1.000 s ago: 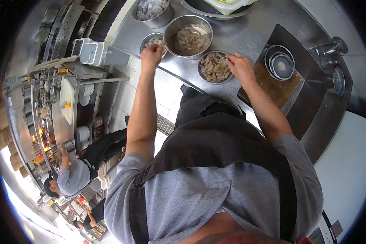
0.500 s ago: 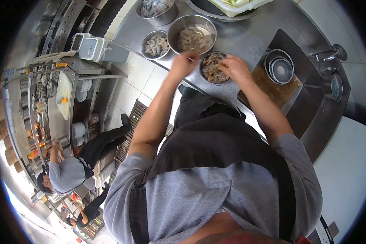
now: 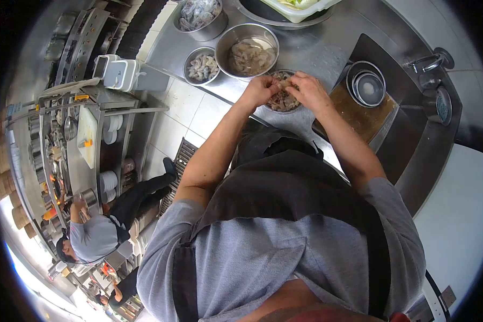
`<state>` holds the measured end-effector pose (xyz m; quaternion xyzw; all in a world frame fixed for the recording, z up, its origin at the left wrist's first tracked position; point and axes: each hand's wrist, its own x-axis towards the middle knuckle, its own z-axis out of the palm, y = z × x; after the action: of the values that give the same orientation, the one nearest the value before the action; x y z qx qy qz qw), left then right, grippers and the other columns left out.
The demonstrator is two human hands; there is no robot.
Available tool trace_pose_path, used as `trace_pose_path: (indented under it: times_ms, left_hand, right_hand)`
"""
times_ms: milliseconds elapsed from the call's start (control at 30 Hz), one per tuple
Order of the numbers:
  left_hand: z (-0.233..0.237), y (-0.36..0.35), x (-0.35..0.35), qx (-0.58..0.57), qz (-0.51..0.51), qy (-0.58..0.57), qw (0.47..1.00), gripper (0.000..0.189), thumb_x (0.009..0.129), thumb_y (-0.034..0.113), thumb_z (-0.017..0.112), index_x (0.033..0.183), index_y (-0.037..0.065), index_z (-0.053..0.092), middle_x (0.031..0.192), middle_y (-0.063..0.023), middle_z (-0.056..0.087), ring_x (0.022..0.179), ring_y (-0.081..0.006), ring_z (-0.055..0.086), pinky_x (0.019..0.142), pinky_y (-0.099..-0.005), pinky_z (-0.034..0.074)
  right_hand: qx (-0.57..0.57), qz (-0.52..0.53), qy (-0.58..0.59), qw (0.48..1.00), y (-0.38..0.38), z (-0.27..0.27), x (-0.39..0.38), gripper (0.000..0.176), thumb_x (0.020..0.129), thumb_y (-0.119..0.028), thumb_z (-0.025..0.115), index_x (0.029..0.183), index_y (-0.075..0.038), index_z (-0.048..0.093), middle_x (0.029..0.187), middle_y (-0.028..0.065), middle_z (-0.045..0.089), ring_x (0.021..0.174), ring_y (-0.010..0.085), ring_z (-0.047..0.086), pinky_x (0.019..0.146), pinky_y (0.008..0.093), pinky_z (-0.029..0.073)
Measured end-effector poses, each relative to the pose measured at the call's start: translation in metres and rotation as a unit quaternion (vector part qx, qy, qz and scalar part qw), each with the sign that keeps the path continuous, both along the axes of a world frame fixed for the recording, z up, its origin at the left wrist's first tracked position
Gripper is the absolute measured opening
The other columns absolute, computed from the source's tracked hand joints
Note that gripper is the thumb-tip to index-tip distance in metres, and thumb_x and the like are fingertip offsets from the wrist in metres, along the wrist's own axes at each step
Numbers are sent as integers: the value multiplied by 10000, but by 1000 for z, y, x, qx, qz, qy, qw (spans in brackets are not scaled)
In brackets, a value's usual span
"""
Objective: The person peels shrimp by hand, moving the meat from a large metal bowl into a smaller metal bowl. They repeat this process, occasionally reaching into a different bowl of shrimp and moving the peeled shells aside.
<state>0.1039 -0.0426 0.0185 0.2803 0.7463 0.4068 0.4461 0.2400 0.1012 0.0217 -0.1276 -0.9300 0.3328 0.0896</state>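
Note:
My left hand (image 3: 261,89) and my right hand (image 3: 306,89) meet over a steel bowl of raw shrimp (image 3: 282,102) at the counter's near edge. Both hands pinch a single shrimp (image 3: 281,83) between their fingertips above that bowl. A larger steel bowl (image 3: 250,45) holding pale shrimp in water stands just behind. To its left sits a small bowl (image 3: 202,64) with several peeled shrimp. Another bowl of shrimp (image 3: 198,16) stands further back.
A sink (image 3: 375,115) with murky water and stacked steel bowls (image 3: 367,85) lies to the right, beside a tap (image 3: 428,63). A white tray (image 3: 300,6) sits at the back. On the left, a shelf rack (image 3: 86,139) and another person (image 3: 99,231) working at a stove.
My left hand came away from the small bowl at the left and swung right to join my right hand over the near bowl. The two hands now grip one shrimp together.

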Motion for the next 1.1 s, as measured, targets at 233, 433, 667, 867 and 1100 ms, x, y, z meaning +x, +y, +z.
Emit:
trace_pose_path:
  times_ms: [233,433,667,867,1100]
  left_hand:
    - [3,1,0,-11,-33,43,998,220,880,191,658,925,-25,661,780,-91,678,692,-148,617,657,-293,493]
    - [22,6,7,-49,-102,158,981,308,831,248,697,970,-26,684,816,-153,687,726,-191,641,680,-320,501]
    - [29,3,10,-40,-53,84,994,266,853,217,674,971,-21,683,800,-138,683,704,-169,621,658,-313,492]
    - [12,3,3,-25,-87,116,989,249,865,196,656,994,-16,675,790,-126,677,712,-161,621,653,-309,491]
    - [11,1,4,6,-68,138,988,255,822,233,661,936,6,682,820,-180,680,748,-277,668,691,-368,507]
  right_hand:
    - [21,24,35,999,-5,-15,1,249,829,-224,626,1009,-59,676,924,167,676,832,365,649,746,456,524]
    - [17,26,73,997,-3,-12,3,256,795,-199,621,990,-43,676,851,186,676,780,381,650,703,461,525]
    - [-107,-3,48,993,1,-10,7,230,778,-188,620,942,-38,679,811,210,654,758,391,637,684,454,511]
    - [-72,14,67,995,-5,-7,5,238,786,-190,609,957,-43,684,806,215,648,754,390,636,682,435,516]
    - [-272,-50,-33,960,0,-13,7,274,825,-168,601,1042,-19,679,785,177,687,624,244,678,616,342,528]
